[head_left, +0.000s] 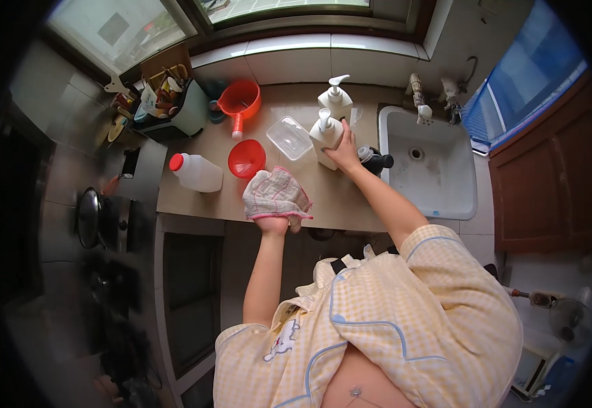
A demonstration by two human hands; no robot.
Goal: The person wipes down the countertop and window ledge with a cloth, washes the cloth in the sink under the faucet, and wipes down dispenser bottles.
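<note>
My right hand point(345, 151) is wrapped round the front white pump bottle point(322, 141), which stands on the counter. A second white pump bottle point(334, 102) is just behind it. Over my left hand point(272, 224) lies a checked cloth point(275, 194) with pink edging. The cloth hides most of those fingers, which appear closed on it near the counter's front edge. A red bowl-shaped piece point(247, 158) sits just beyond the cloth. Between it and the bottles is a clear plastic container point(289, 138). A dark bottle point(377, 162) is to the right of my right hand.
The white sink point(469, 170) with its tap point(419, 102) borders the counter point(282, 95) on the right. To the left are a white jug with a red cap point(197, 173), a red dipper point(241, 98) and a utensil holder point(183, 115). A window runs along the back.
</note>
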